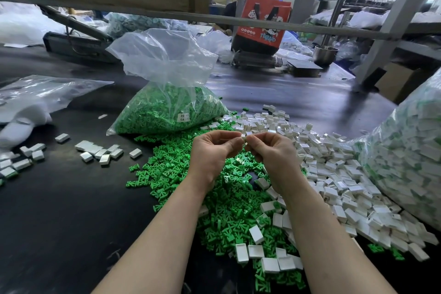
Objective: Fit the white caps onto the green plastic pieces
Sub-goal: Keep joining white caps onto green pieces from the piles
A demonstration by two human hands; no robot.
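Nearest, loose white caps [256,234] are lying among a spill of green plastic pieces [226,212] on the dark desk [71,210]. Above that spill, the left hand [212,150] and right hand [272,150] are meeting, fingers [235,142] curled and pinching a small white cap [243,137] between the fingertips of both; any green piece inside is hidden. This looks like the pressing-together step. Next, the joined part probably needs setting aside, perhaps with the capped ones [100,150] on the left, and a fresh pair picking up. Beyond, a clear bag [167,112] is holding more green pieces.
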